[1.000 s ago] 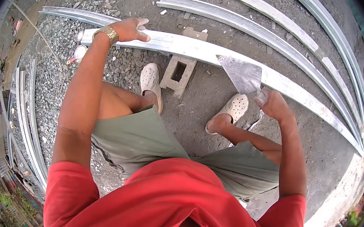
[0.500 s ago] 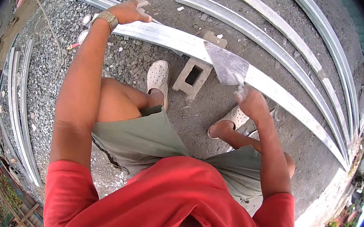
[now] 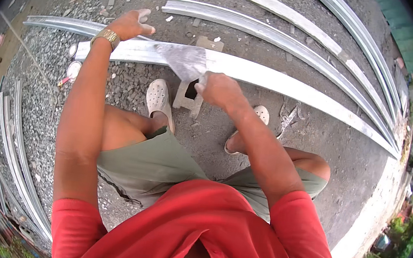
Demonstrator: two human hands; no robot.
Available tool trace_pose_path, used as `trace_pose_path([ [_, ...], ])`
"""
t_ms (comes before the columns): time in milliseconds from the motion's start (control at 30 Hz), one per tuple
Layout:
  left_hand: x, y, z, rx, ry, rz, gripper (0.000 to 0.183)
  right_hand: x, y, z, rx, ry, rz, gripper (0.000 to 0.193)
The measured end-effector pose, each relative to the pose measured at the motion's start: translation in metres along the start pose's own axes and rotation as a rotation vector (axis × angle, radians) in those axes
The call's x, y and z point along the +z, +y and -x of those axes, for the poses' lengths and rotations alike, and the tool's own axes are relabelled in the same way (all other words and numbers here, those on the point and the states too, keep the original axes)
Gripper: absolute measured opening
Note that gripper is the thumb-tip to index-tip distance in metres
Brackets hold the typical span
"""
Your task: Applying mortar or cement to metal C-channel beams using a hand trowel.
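A long, pale metal channel (image 3: pixel 283 81) lies crosswise in front of me, over a hollow concrete block (image 3: pixel 184 102). Draped on its top face is a thin grey rag (image 3: pixel 187 61), with one corner hanging past the near edge. My right hand (image 3: pixel 221 90) pinches that corner, fingers closed. Farther left, my left hand (image 3: pixel 130 24), with a watch on the wrist, is held over the channel's far edge. Its thumb and fingers are apart and grip nothing; whether it touches the metal I cannot tell.
Beyond lie several more metal channels (image 3: pixel 258 30), and others (image 3: pixel 17 138) rest on gravel at the left. Two small round tins (image 3: pixel 74 70) stand by the channel's left end, one with a red-and-yellow item beside it. My clog-clad feet (image 3: pixel 160 101) are near the block.
My right hand has drawn the rag leftward along the channel, toward my left hand. The left hand keeps its place over the far edge, while the whole view has shifted somewhat.
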State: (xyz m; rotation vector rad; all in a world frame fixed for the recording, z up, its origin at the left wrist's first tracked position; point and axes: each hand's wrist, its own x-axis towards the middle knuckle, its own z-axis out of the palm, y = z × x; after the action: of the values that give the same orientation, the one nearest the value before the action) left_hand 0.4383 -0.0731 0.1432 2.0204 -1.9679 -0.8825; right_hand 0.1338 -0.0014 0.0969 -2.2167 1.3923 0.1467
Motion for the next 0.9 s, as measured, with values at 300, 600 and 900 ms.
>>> trace_pose_path([
  [300, 0.123, 0.118, -0.057, 0.456, -0.143, -0.395, 0.085, -0.146, 0.129, 0.207, 0.252, 0.157, -0.125, 0.033],
  [600, 0.228, 0.192, -0.069, 0.33, -0.38, -0.531, 0.123, -0.072, 0.268, 0.394, 1.035, 0.905, -0.526, 0.038],
  [900, 0.259, 0.182, -0.06, 0.206, -0.063, -0.651, 0.122, 0.068, 0.343, 0.282, 1.089, 0.678, -0.323, 0.036],
])
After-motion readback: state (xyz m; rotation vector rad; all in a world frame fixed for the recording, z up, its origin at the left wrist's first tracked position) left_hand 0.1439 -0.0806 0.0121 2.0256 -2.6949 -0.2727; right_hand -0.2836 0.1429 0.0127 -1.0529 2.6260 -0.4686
